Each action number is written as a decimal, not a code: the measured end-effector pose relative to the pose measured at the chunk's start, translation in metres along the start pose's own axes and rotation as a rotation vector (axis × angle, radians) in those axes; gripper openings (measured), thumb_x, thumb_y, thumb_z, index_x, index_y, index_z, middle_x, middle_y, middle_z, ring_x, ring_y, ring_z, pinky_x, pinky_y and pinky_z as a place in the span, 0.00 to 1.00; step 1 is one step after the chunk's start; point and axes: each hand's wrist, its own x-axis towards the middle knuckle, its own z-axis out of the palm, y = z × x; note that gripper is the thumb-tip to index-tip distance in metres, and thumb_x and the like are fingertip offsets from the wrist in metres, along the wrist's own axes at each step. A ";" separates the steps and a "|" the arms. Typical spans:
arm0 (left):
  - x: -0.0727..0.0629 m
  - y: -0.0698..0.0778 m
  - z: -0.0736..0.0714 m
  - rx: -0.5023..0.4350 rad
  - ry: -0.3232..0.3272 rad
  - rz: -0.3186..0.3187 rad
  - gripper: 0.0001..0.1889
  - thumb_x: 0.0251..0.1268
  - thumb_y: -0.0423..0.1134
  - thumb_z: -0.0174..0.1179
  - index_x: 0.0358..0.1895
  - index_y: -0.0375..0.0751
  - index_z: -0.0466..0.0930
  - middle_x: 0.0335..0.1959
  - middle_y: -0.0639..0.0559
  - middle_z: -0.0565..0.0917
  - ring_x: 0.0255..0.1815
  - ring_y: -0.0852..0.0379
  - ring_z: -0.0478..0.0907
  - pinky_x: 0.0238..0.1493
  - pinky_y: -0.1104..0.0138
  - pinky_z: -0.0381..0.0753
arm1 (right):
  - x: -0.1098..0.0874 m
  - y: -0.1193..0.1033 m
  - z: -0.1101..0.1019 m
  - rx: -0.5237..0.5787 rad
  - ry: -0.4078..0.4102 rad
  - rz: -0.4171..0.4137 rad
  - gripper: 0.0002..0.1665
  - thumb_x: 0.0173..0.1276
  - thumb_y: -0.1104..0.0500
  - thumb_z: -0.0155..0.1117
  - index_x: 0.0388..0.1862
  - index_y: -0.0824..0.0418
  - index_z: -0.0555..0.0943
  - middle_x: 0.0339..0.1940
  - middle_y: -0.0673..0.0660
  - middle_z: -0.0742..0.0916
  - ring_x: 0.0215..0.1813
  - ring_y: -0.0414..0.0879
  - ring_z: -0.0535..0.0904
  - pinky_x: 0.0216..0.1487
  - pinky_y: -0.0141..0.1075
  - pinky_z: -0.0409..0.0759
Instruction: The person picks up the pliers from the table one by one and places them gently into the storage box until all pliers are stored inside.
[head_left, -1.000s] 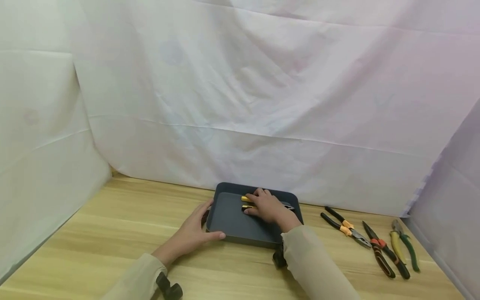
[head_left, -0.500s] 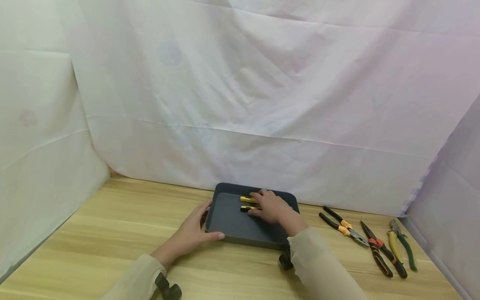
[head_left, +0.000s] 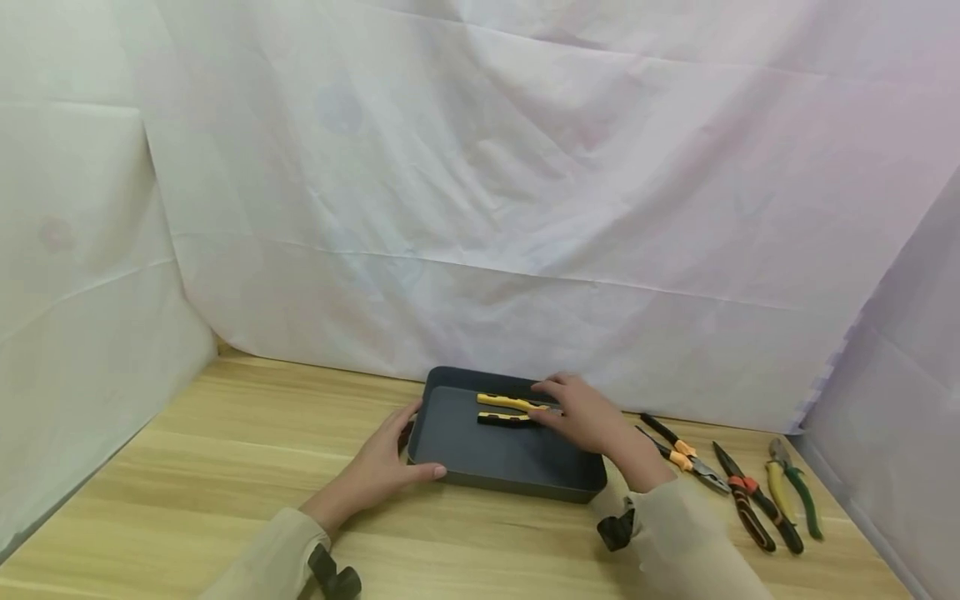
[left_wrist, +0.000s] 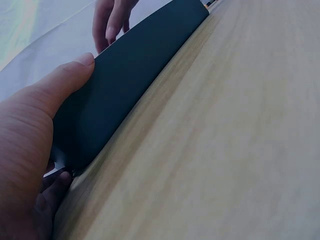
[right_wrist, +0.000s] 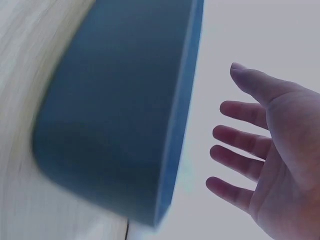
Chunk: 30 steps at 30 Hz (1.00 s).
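Observation:
A dark grey rectangular tray (head_left: 465,446) sits on the wooden table close to the back cloth. My left hand (head_left: 375,471) grips its near left corner, the thumb (left_wrist: 75,75) lying along the front wall by the rim and the other fingers at the left side. Inside the tray lies a pair of pliers with yellow and black handles (head_left: 504,402), handles pointing left. Over their head end is my right hand (head_left: 588,412), which hides part of it. The right wrist view shows that hand with fingers apart and nothing held.
Right of the tray lie pliers with black and orange handles (head_left: 678,452), long-nosed pliers with red and black handles (head_left: 742,483), and pliers with one yellow and one green handle (head_left: 787,479). A white cloth (head_left: 450,208) hangs behind the wooden table (head_left: 225,467).
My right hand has let go of the yellow and black pliers and moved right, uncovering their handles. The left hand keeps its place at the tray.

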 end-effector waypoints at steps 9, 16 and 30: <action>0.002 0.001 -0.002 0.013 0.008 0.004 0.59 0.50 0.57 0.78 0.82 0.44 0.51 0.80 0.38 0.59 0.76 0.38 0.66 0.76 0.46 0.67 | -0.028 0.030 -0.017 0.058 0.108 -0.005 0.30 0.76 0.47 0.61 0.69 0.60 0.76 0.68 0.66 0.78 0.67 0.64 0.76 0.62 0.61 0.78; 0.002 0.000 -0.005 0.022 0.013 0.008 0.58 0.51 0.56 0.78 0.82 0.44 0.52 0.80 0.38 0.60 0.76 0.38 0.66 0.75 0.45 0.68 | -0.047 0.048 -0.029 0.144 0.172 0.050 0.32 0.77 0.44 0.58 0.72 0.59 0.73 0.71 0.67 0.74 0.67 0.67 0.75 0.57 0.61 0.81; 0.000 0.000 -0.001 -0.018 0.015 -0.001 0.58 0.50 0.54 0.78 0.81 0.44 0.52 0.80 0.39 0.60 0.75 0.38 0.67 0.75 0.47 0.68 | -0.068 0.089 -0.023 0.154 0.251 0.139 0.36 0.76 0.42 0.59 0.73 0.64 0.71 0.71 0.73 0.72 0.66 0.72 0.74 0.59 0.66 0.77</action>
